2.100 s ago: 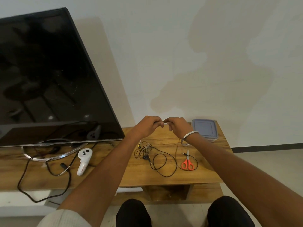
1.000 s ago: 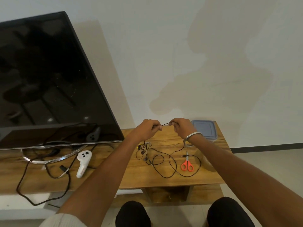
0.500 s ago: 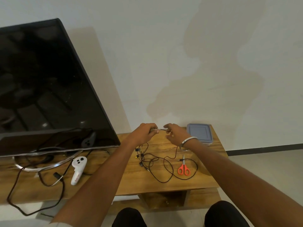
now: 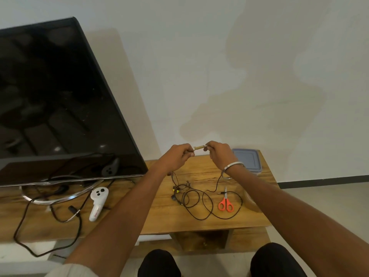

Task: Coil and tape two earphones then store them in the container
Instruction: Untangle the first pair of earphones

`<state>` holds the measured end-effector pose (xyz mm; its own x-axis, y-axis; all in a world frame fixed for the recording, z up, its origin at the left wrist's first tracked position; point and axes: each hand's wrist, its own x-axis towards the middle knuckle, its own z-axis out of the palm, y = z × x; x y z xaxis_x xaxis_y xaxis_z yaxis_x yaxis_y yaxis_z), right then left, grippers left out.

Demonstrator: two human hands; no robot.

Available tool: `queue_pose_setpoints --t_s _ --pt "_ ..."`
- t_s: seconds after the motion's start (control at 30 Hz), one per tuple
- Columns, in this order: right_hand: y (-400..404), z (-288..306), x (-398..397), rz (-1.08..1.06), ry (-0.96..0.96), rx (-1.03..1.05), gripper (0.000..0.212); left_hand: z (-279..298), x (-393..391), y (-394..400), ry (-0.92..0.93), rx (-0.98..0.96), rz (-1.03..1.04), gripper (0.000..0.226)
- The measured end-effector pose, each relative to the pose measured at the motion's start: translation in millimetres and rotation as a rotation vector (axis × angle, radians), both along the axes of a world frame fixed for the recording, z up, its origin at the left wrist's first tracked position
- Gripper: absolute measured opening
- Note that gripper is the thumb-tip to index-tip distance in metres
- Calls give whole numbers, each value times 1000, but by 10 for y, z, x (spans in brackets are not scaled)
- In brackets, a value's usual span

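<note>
Raised since earlier, both hands' fingers (image 4: 191, 154) pinch tape (image 4: 198, 148) above scissors (image 4: 225, 204).

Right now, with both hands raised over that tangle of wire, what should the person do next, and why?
Probably start looping the wire. It sprawls uncoiled on the table, while both the left hand and right hand pinch a short pale piece between them.

Black TV (image 4: 56, 96) on wooden table (image 4: 159, 212), white controller (image 4: 97, 202), possibly power cable (image 4: 40, 232)
</note>
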<state>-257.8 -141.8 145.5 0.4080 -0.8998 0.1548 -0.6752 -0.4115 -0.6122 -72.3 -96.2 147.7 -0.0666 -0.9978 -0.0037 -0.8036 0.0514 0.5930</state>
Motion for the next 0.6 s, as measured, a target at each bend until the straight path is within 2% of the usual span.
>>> queue_pose_setpoints --t_s 0.2,0.33,0.43,0.5,0.6 --pt "-41 -52 -73 -93 -88 83 29 67 10 11 -4 -16 -6 16" --pt "-38 -79 -108 -46 -139 173 23 62 24 17 8 -20 -17 17" --pt "36 -46 -35 89 -175 217 46 52 -18 16 17 -38 -44 18" --pt "62 -20 21 183 -124 174 51 43 -55 5 24 -35 -57 17" --pt "70 10 69 253 64 45 34 40 -77 -4 2 -31 -74 17"
